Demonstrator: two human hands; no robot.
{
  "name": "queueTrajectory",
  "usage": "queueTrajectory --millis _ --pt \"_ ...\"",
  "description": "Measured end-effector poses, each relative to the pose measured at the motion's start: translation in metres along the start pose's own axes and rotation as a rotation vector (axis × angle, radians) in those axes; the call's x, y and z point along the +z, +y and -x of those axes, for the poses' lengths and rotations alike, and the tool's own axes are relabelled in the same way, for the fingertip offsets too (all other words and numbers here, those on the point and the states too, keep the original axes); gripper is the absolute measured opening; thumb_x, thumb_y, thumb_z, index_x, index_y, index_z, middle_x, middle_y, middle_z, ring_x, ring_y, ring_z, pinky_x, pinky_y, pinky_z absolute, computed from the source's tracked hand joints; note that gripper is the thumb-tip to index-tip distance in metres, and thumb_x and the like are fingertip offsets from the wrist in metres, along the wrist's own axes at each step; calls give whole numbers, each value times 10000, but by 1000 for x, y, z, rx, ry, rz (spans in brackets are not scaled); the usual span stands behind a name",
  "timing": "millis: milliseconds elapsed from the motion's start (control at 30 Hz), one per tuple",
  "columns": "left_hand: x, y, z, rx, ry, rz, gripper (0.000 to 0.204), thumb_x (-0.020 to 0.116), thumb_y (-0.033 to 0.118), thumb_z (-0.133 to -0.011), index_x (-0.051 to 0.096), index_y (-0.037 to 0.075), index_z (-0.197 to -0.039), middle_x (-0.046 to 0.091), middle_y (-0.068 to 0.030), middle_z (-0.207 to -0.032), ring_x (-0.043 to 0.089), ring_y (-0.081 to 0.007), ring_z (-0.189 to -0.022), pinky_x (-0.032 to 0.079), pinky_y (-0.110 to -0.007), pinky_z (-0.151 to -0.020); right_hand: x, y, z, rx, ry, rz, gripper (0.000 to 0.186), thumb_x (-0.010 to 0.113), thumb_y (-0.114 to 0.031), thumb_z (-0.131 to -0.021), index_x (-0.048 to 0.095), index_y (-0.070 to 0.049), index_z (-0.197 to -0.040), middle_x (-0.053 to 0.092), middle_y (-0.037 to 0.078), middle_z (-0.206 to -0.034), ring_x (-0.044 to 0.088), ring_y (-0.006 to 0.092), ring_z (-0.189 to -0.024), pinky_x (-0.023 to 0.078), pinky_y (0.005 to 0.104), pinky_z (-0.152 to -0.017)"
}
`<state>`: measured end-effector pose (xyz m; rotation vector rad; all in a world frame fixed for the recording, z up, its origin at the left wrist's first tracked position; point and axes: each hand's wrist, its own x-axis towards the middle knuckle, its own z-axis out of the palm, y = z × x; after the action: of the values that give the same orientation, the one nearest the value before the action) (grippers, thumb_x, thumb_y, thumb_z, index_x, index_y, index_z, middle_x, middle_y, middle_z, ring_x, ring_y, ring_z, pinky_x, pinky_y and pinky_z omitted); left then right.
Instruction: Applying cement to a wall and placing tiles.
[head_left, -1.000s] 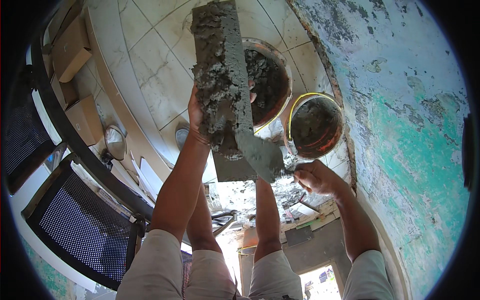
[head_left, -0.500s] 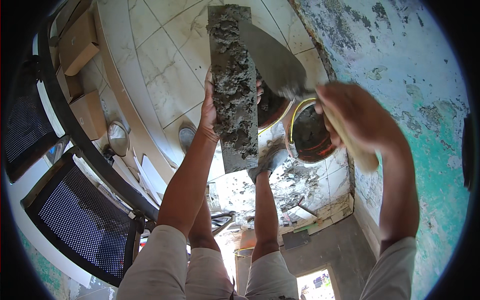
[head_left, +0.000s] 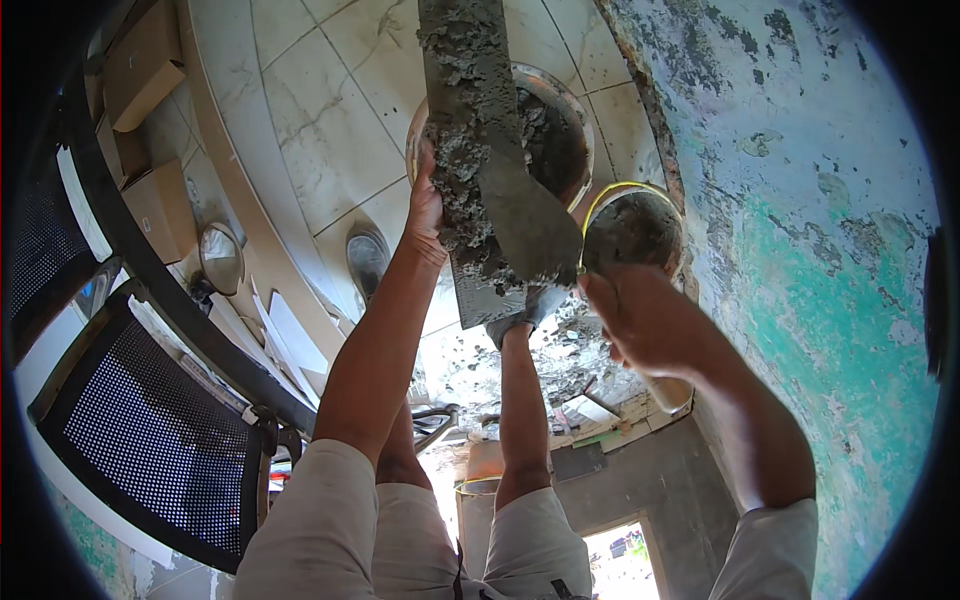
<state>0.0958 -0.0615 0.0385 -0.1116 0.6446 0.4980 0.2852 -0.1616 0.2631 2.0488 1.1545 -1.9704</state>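
Observation:
My left hand [head_left: 427, 208] grips the left edge of a long, narrow grey strip [head_left: 478, 308], perhaps a tile piece; its fingers underneath are hidden. Lumpy wet mortar [head_left: 455, 180] covers much of the strip's upper face. My right hand [head_left: 645, 325] is closed around the wooden handle of a pointed trowel [head_left: 535, 225]. The trowel's mortar-smeared blade lies over the strip's right side, against the mortar. Below the strip stands a round bucket [head_left: 588, 130] with mortar in it. A second, yellow-edged bucket [head_left: 600, 204] with dark contents is just beyond my right hand.
A peeling blue-green wall [head_left: 800, 240] rises on the right. Black mesh chairs [head_left: 160, 440] and cardboard boxes [head_left: 165, 215] are at the left. Mortar crumbs and debris [head_left: 575, 360] litter the tiled floor [head_left: 320, 120] near my feet.
The trowel has come down and left, its blade now lower along the strip. My right hand moved down-left with it. The strip has shifted slightly upward in view.

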Motion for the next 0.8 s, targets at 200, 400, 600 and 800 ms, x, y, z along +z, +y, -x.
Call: queueTrajectory --millis 200,400,600,800 --pt "2 -5 -5 15 -134 67 641 517 531 -998 504 50 -1421 580 -167 -1382 589 -344 -1217 472 -496 -1051 41 15 21 -197 222 2 391 434 -299 -1071 546 31 -895 589 138 -608 668 286 -526 533 397 -526" --pt "6 -10 -9 57 -46 22 697 532 554 -982 466 33 -1439 566 -201 -1377 578 -359 -1218 483 -496 -1033 62 24 33 -182 99 172 228 438 -165 -1043 543 31 -993 588 208 -840 628 412 -681 491 506 -584" --pt "7 -13 -14 62 -43 56 691 564 546 -969 474 35 -1425 592 -191 -1336 607 -343 -1173 509 -476 -1003 77 24 40 35 121 -74 401 381 -277 -1061 566 46 -911 630 284 -809 646 488 -795 520 550 -719" --pt "5 -17 -16 69 -61 71 654 566 526 -975 494 46 -1414 602 -173 -1329 614 -331 -1167 518 -477 -989 88 26 47 166 118 -180 423 403 -301 -1053 573 46 -880 636 297 -767 649 495 -784 515 558 -711"
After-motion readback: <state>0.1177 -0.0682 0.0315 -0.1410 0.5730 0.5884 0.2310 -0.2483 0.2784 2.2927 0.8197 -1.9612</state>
